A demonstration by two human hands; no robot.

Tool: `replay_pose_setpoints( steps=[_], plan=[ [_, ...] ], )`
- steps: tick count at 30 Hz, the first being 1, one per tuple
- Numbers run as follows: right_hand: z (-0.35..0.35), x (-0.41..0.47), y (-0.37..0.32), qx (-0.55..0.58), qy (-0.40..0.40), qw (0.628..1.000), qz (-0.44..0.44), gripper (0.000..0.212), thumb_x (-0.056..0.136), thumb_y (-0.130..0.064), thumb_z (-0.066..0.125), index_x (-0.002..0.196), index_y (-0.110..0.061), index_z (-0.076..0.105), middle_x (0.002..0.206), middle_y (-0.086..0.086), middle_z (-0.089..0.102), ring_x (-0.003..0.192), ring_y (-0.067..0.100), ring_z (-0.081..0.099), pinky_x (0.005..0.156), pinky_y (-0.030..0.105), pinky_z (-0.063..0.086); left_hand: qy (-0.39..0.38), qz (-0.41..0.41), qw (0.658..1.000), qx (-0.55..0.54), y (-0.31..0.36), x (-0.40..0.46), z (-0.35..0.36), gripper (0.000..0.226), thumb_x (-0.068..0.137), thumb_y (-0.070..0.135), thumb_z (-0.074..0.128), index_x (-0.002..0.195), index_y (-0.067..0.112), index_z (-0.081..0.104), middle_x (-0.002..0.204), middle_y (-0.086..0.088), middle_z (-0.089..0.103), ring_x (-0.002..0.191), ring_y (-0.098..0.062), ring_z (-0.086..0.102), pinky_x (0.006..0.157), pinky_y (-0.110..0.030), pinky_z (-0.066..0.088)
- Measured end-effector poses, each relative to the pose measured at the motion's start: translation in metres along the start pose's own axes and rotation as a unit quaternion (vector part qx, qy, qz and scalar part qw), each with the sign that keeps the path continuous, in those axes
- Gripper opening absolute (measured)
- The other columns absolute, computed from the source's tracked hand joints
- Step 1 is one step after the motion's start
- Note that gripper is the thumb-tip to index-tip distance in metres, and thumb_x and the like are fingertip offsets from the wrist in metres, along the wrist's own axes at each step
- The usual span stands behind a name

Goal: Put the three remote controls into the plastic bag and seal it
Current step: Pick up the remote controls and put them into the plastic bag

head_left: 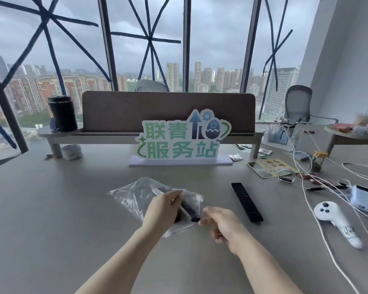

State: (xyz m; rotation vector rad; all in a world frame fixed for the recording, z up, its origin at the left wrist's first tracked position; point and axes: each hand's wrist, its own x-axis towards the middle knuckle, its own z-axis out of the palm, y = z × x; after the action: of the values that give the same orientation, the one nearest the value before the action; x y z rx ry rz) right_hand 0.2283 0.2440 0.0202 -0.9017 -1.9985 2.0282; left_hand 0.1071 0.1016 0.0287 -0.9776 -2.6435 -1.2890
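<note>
Grey tabletop (51, 219) is filling the near view, and two bare forearms are reaching forward over it toward the plastic bag (136, 194), which is lying flat near the middle of the desk. At the bag's near end, the left hand (164, 209) is gripping the mouth, thumb and fingers closed on the film and on the remote control (189, 210) that is sitting partly inside, its dark tip poking out at the opening. Just right of the bag, the right hand (221, 223) is blurred; its fingertips seem to be pinching the bag's near right corner, though I cannot tell for sure how firmly it is closed. More dark shapes are showing through the film farther into the bag, but how many remotes are inside is unclear. To the right of the bag, apart from it, a second black remote (246, 201) is lying bare on the desk, pointing away from the person. Farther right of the bag a white handheld controller (336, 219) is resting among white cables (319, 209), with a pale blue device (364, 199) beyond it. Behind the bag a green and white sign (179, 143) is standing on its base, and behind that a brown divider (168, 111) is rising from a low shelf. Far left of the bag, on that shelf, a black tumbler (62, 113) is standing upright, with taped windows (147, 39) and city towers beyond.
</note>
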Motion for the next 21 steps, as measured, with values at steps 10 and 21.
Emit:
replay_pose_setpoints(
  steps=[10,21],
  plan=[
    [-0.087,0.034,0.017,-0.359,0.338,0.870,0.021,0.048,0.090,-0.045,0.054,0.122,-0.009,0.056,0.124,0.017,0.054,0.106,0.038,0.059,0.085,0.043,0.046,-0.025,-0.008,0.994,0.102,-0.037,-0.037,-0.013,0.019,0.090,0.044,0.047,0.099,0.045,0.063,0.077,0.002,0.069,0.076,-0.029,0.061,0.065,-0.034,0.050],
    [-0.078,-0.032,-0.001,-0.018,0.036,0.999,0.024,0.025,0.093,-0.023,0.051,0.072,-0.010,0.053,0.044,0.002,0.033,0.030,0.011,0.018,0.038,0.019,0.014,0.018,-0.014,0.990,0.141,-0.030,-0.026,-0.034,0.046,0.090,0.053,0.039,0.060,0.018,0.049,0.058,-0.002,0.055,0.060,-0.031,0.051,0.049,-0.032,0.036]
  ],
)
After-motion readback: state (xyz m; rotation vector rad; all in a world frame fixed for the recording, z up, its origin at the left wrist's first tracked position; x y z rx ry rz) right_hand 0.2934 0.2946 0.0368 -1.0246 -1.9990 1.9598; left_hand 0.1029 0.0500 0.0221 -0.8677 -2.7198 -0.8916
